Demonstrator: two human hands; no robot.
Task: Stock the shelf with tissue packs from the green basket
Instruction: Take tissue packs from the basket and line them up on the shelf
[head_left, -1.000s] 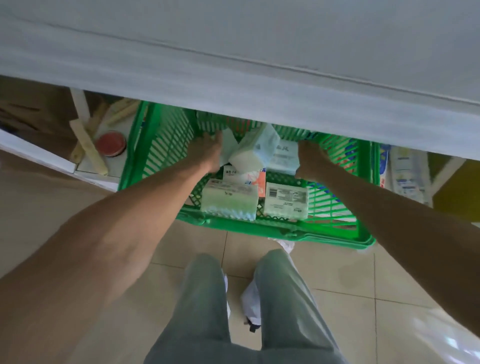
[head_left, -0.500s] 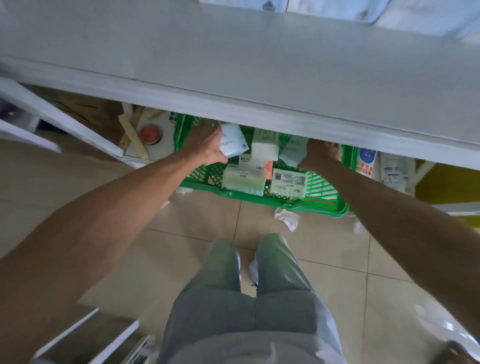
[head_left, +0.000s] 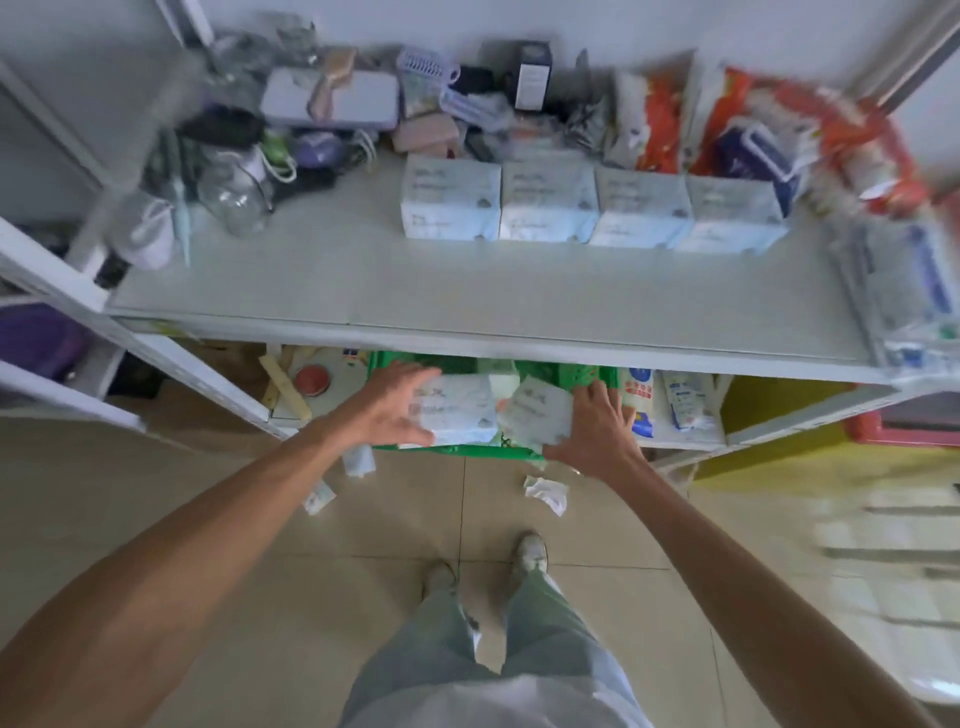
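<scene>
The green basket (head_left: 457, 450) sits under the white shelf (head_left: 467, 291), mostly hidden by the shelf edge and by what I hold. My left hand (head_left: 397, 410) grips a pale blue tissue pack (head_left: 457, 413) just above the basket. My right hand (head_left: 597, 423) holds a second tissue pack (head_left: 535, 413), tilted, beside the first. Both packs hang below the shelf's front edge. On the shelf a row of several pale blue tissue packs (head_left: 589, 213) stands side by side toward the right.
Behind the row the shelf is piled with clutter: a glass jar (head_left: 234, 200), a dark box (head_left: 532, 78), orange bags (head_left: 737, 119). A plastic-wrapped bundle (head_left: 904, 291) lies at the shelf's right end. Crumpled paper (head_left: 545, 491) and my feet are on the tiled floor.
My view has risen from the basket to the shelf top. Both hands have lifted out of the basket, each with a tissue pack, up toward the shelf's front edge.
</scene>
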